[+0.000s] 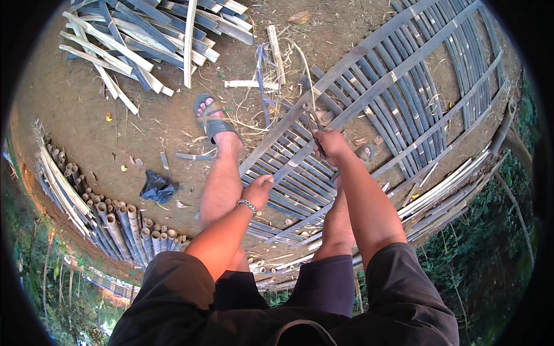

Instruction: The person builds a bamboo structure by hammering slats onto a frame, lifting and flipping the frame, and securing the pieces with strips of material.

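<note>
The right hand [329, 144] is closed around a dark plier-like tool [314, 123]; the left hand [258, 191] is at a rail (whether it grips, I cannot tell). Both are over a slatted bamboo panel [369, 97], which lies on the ground, stretching to the upper right. Farther out are split bamboo strips [144, 46] and a black plastic bag [158, 187].

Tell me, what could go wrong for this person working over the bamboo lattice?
The dark hand tool in the right hand might slip and pinch or scrape a finger, since both hands are bare.

The open left sandal leaves the toes exposed, so a split bamboo edge could scratch them.

The purple strip lying loose near that foot could perhaps snag it during a step.
</note>
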Available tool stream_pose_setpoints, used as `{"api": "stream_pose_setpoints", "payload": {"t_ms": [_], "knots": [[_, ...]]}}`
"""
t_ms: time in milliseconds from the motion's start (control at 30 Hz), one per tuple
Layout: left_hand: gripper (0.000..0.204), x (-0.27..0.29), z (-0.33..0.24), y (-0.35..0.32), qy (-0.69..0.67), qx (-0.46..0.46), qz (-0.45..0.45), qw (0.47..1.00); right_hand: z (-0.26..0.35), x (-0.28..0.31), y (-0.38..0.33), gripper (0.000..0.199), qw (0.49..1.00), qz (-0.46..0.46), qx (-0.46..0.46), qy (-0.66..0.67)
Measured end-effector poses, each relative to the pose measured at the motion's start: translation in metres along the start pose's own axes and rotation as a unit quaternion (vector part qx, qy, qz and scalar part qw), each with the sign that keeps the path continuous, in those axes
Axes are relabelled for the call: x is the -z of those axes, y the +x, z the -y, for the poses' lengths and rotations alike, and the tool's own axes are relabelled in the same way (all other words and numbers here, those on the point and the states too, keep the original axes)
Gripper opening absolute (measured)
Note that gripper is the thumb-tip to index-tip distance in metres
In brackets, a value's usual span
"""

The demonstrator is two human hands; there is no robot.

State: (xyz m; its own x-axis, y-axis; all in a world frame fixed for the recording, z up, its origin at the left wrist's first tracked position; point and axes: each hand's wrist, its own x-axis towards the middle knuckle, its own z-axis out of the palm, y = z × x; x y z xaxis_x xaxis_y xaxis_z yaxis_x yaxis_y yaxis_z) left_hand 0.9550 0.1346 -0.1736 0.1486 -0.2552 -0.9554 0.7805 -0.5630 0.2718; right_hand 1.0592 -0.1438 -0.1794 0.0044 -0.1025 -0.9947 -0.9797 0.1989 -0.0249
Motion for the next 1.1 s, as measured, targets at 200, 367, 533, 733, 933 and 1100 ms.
{"api": "stream_pose_setpoints", "payload": {"t_ms": [200,367,533,733,933,1100], "knots": [[0.046,0.003,0.008,-0.002,0.002,-0.002,0.011,1.0,-0.021,-0.014,-0.011,0.016,0.979,0.02,-0.01,0.203],[0.046,0.008,0.002,-0.002,0.006,-0.012,0.005,1.0,-0.015,-0.017,-0.012,0.021,0.997,0.002,-0.001,0.074],[0.044,0.014,0.0,0.005,-0.004,0.0,0.011,1.0,-0.032,0.006,-0.053,0.017,0.962,0.106,-0.037,0.251],[0.042,0.008,-0.017,0.008,0.012,-0.032,-0.021,0.999,-0.095,0.036,-0.148,0.018,0.998,0.053,-0.014,0.003],[0.044,0.018,-0.047,-0.006,0.065,-0.038,-0.023,0.997,-0.031,0.015,-0.11,0.037,0.936,-0.062,0.024,-0.344],[0.045,0.026,-0.028,-0.003,0.086,-0.026,-0.022,0.996,-0.037,0.014,-0.017,0.044,0.858,-0.115,0.102,-0.491]]}}
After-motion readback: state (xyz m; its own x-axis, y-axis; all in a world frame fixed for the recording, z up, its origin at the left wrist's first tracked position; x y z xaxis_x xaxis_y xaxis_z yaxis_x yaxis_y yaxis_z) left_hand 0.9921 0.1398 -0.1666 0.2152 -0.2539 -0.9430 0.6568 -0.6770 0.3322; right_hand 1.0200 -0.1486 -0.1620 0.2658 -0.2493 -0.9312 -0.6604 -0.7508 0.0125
